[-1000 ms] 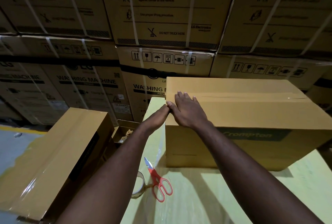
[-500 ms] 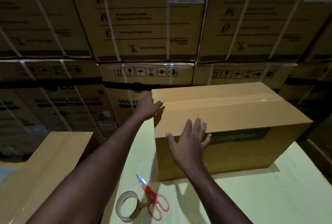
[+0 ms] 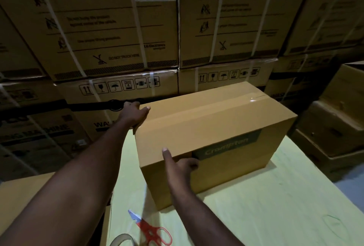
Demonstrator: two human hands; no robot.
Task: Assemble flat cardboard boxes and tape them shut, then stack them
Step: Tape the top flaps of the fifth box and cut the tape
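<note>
Box (image 3: 212, 125) centre frame on the green table (image 3: 275, 206), top seam taped, so assembly looks done to me; my left hand (image 3: 134, 114) grips its far-left corner, right hand (image 3: 180, 166) lies flat against the front face; stacking remains

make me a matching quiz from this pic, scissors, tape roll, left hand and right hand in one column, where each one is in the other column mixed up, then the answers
Things
1. scissors
2. tape roll
3. left hand
4. right hand

Places
A. against the near side of the box
B. on the table, cut off by the picture's bottom edge
C. holding the box's far left top corner
D. lying on the table, red handles toward the person, blades toward the box

Pairs: 1-D, 2-B, 3-C, 4-A
</note>
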